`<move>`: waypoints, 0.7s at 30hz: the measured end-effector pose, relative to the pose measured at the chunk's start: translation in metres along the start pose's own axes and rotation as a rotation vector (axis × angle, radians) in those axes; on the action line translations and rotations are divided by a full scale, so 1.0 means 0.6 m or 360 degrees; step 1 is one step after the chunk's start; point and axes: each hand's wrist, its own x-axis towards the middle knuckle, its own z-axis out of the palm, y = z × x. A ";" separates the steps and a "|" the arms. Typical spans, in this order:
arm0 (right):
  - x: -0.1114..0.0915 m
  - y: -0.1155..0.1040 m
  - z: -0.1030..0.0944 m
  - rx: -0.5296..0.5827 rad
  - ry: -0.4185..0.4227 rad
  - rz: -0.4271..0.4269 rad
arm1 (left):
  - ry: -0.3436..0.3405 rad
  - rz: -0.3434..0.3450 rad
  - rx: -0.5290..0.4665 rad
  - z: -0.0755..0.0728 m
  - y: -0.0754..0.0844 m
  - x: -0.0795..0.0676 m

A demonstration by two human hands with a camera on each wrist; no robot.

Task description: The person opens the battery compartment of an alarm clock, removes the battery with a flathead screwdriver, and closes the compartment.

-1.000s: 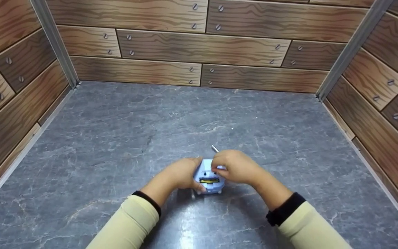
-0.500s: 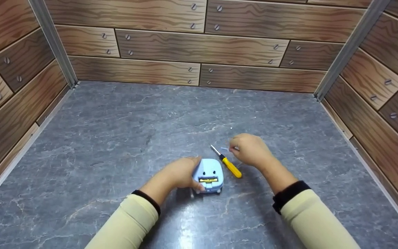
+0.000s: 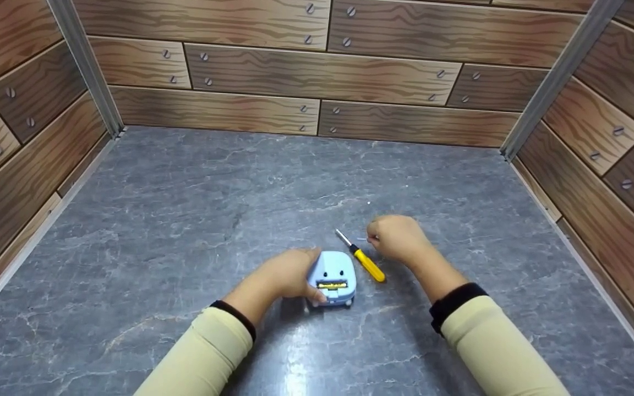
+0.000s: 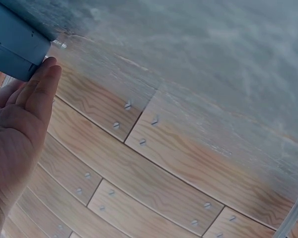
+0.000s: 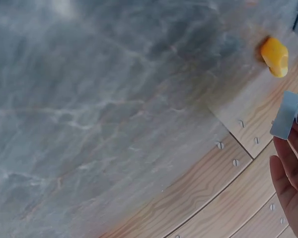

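A small light-blue device (image 3: 339, 263) with two black eye-like dots sits on the table. Yellow battery cells (image 3: 332, 285) show in a slot on its upper face. My left hand (image 3: 289, 275) grips the device from its left side, thumb near the front edge and fingers at the back; the left wrist view shows fingers (image 4: 42, 89) against its blue casing (image 4: 17, 42). Off to the right, my right hand (image 3: 399, 236) pinches a small flat light-blue battery cover (image 5: 286, 115), seen edge-on in the head view. Between the hands lies a screwdriver (image 3: 369, 265) with a yellow handle.
Wood-patterned panels (image 3: 317, 71) wall in the grey marbled table (image 3: 212, 181) at the back and both sides. Metal posts (image 3: 562, 77) stand in the back corners. A tiny white speck (image 3: 369, 203) lies beyond the right hand.
My right hand has moved from over the device to the right and away, with the battery cover, uncovering the screwdriver. Over the last half second it barely shifts. My left hand stays on the device.
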 end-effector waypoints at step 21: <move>-0.003 0.002 0.034 -0.0069 -0.0354 -0.0093 | 0.0015 0.0031 0.0027 -0.001 0.001 0.000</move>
